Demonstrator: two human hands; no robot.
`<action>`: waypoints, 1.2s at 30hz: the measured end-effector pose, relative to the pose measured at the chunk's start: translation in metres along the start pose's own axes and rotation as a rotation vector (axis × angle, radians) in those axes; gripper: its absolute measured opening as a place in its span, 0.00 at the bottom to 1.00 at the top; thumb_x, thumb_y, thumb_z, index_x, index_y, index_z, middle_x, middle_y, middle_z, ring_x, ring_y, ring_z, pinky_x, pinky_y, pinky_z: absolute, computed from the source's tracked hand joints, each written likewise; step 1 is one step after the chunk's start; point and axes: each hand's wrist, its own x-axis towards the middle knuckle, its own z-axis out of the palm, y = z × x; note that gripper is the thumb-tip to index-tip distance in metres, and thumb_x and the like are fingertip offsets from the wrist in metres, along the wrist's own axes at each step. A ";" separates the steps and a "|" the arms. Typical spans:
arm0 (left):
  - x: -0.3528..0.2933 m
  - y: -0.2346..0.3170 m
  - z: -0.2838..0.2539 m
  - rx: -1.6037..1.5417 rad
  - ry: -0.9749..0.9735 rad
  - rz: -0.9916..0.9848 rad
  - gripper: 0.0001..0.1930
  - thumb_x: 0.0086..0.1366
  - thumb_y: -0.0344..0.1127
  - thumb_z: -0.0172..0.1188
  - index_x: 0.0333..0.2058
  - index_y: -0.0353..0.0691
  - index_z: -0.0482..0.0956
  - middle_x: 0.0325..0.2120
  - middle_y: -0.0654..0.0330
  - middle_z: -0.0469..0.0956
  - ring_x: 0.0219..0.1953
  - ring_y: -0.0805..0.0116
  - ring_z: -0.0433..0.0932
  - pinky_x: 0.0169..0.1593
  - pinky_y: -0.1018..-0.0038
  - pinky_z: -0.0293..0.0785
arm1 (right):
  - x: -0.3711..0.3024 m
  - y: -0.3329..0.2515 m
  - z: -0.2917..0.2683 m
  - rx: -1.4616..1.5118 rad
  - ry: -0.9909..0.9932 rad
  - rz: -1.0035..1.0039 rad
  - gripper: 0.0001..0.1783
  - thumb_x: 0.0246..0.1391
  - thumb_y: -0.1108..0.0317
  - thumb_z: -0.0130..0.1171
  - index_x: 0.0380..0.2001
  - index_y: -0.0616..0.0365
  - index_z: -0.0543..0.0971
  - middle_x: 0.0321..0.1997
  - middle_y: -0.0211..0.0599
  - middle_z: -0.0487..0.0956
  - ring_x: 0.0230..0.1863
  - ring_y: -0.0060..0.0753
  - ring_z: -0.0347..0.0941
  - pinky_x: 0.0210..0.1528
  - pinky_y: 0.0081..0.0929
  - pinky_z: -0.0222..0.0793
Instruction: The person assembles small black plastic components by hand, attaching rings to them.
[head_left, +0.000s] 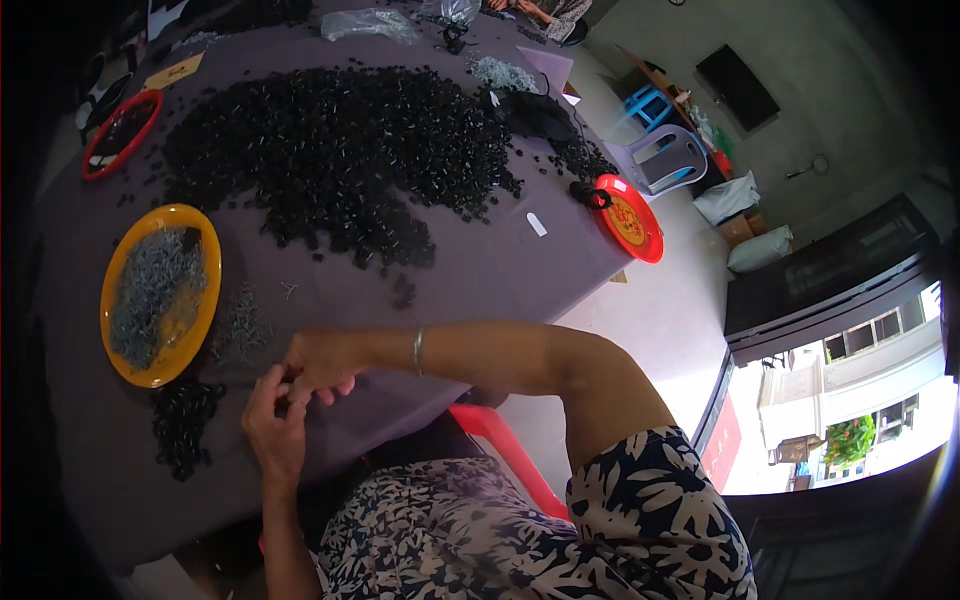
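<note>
Over the table's near edge my two hands meet, fingertips together. My left hand (274, 425) is closed, thumb and fingers pinched on something too small to make out. Against it, my right hand (325, 362) has its fingers curled inward, and whatever they grip is hidden. Just beyond the hands lies a loose heap of small grey screw-like pieces (243, 325). An oval yellow plate (212, 270) heaped with more of these grey pieces (150, 300) stands to the left. Below that plate is a small pile of glossy black pieces (183, 425).
A wide pile of small black cylindrical parts (340, 150) covers the table's middle. A red basket (150, 125) sits far left, a red plate (652, 235) at the right edge. Clear plastic bags (370, 27) lie at the back. Another person's hands (535, 10) show at the far end.
</note>
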 end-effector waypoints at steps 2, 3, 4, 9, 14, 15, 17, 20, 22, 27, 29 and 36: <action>-0.008 -0.002 -0.003 0.033 0.009 -0.074 0.20 0.59 0.24 0.65 0.51 0.30 0.76 0.34 0.57 0.80 0.35 0.71 0.78 0.41 0.73 0.75 | 0.007 0.003 0.002 -0.014 -0.030 -0.031 0.16 0.50 0.56 0.66 0.29 0.60 0.83 0.23 0.37 0.82 0.18 0.27 0.76 0.21 0.26 0.76; -0.006 -0.002 -0.004 -0.008 0.005 -0.083 0.20 0.59 0.25 0.66 0.51 0.31 0.76 0.34 0.58 0.80 0.35 0.71 0.78 0.41 0.73 0.75 | 0.012 0.004 0.003 -0.031 -0.056 -0.053 0.16 0.50 0.56 0.66 0.30 0.61 0.83 0.22 0.37 0.82 0.18 0.27 0.76 0.21 0.26 0.76; -0.005 -0.001 -0.006 -0.054 0.005 -0.096 0.21 0.59 0.26 0.66 0.52 0.31 0.76 0.33 0.58 0.80 0.35 0.72 0.78 0.41 0.73 0.75 | 0.013 0.002 0.001 -0.025 -0.078 -0.061 0.16 0.50 0.56 0.66 0.30 0.61 0.83 0.22 0.37 0.82 0.18 0.27 0.76 0.21 0.26 0.76; 0.006 0.005 0.008 0.026 0.073 -0.010 0.20 0.58 0.25 0.66 0.51 0.33 0.77 0.38 0.51 0.80 0.37 0.58 0.81 0.41 0.67 0.77 | -0.007 0.005 -0.002 0.089 0.106 -0.015 0.17 0.51 0.55 0.66 0.28 0.61 0.82 0.22 0.39 0.83 0.17 0.26 0.75 0.20 0.25 0.72; 0.005 0.014 -0.006 0.200 0.075 0.164 0.16 0.59 0.21 0.62 0.47 0.33 0.78 0.37 0.52 0.78 0.37 0.56 0.79 0.42 0.68 0.75 | -0.016 0.023 0.032 -0.008 0.475 -0.232 0.16 0.50 0.58 0.67 0.28 0.61 0.81 0.22 0.39 0.81 0.18 0.34 0.76 0.23 0.29 0.72; 0.003 0.015 -0.012 0.264 0.047 0.155 0.16 0.59 0.20 0.61 0.47 0.33 0.78 0.36 0.53 0.77 0.37 0.60 0.79 0.42 0.72 0.74 | -0.018 0.032 0.046 -0.197 0.659 -0.401 0.13 0.51 0.60 0.66 0.29 0.61 0.80 0.23 0.39 0.81 0.21 0.38 0.77 0.25 0.30 0.73; -0.003 0.016 -0.031 0.276 0.084 0.150 0.13 0.59 0.19 0.61 0.44 0.33 0.78 0.35 0.53 0.76 0.36 0.58 0.78 0.41 0.70 0.74 | -0.035 0.042 0.067 -0.380 0.837 -0.570 0.11 0.52 0.62 0.66 0.29 0.60 0.80 0.24 0.39 0.81 0.24 0.42 0.79 0.28 0.31 0.74; -0.020 0.004 -0.066 0.443 0.079 0.149 0.11 0.60 0.20 0.61 0.42 0.32 0.79 0.35 0.53 0.76 0.37 0.57 0.78 0.41 0.70 0.74 | -0.069 0.053 0.076 -0.323 0.954 -0.619 0.04 0.52 0.73 0.65 0.31 0.59 0.80 0.29 0.40 0.80 0.27 0.41 0.78 0.30 0.33 0.74; -0.031 -0.007 -0.082 0.487 0.173 0.040 0.10 0.60 0.21 0.61 0.42 0.32 0.79 0.35 0.53 0.76 0.37 0.57 0.79 0.41 0.69 0.74 | -0.085 0.069 0.070 -0.303 1.068 -0.493 0.04 0.52 0.74 0.65 0.33 0.59 0.80 0.29 0.40 0.80 0.27 0.35 0.78 0.32 0.30 0.74; -0.031 -0.021 -0.097 0.583 0.263 0.063 0.11 0.62 0.22 0.61 0.44 0.31 0.79 0.36 0.52 0.76 0.39 0.55 0.79 0.44 0.68 0.74 | -0.110 0.115 0.028 -0.272 1.290 -0.289 0.06 0.53 0.76 0.64 0.35 0.61 0.81 0.28 0.38 0.80 0.27 0.26 0.76 0.33 0.24 0.72; -0.025 -0.022 -0.100 0.620 0.299 0.060 0.13 0.63 0.22 0.61 0.46 0.32 0.78 0.38 0.53 0.76 0.39 0.56 0.79 0.44 0.68 0.74 | -0.109 0.118 0.018 -0.250 1.289 -0.256 0.06 0.53 0.76 0.64 0.36 0.62 0.81 0.29 0.37 0.80 0.27 0.26 0.75 0.33 0.23 0.72; -0.030 -0.011 -0.076 0.491 0.358 0.073 0.15 0.58 0.19 0.65 0.45 0.33 0.79 0.40 0.54 0.74 0.35 0.63 0.77 0.34 0.73 0.76 | -0.091 0.118 -0.005 -0.333 1.219 -0.226 0.08 0.51 0.76 0.65 0.36 0.62 0.81 0.31 0.37 0.79 0.29 0.27 0.76 0.34 0.25 0.71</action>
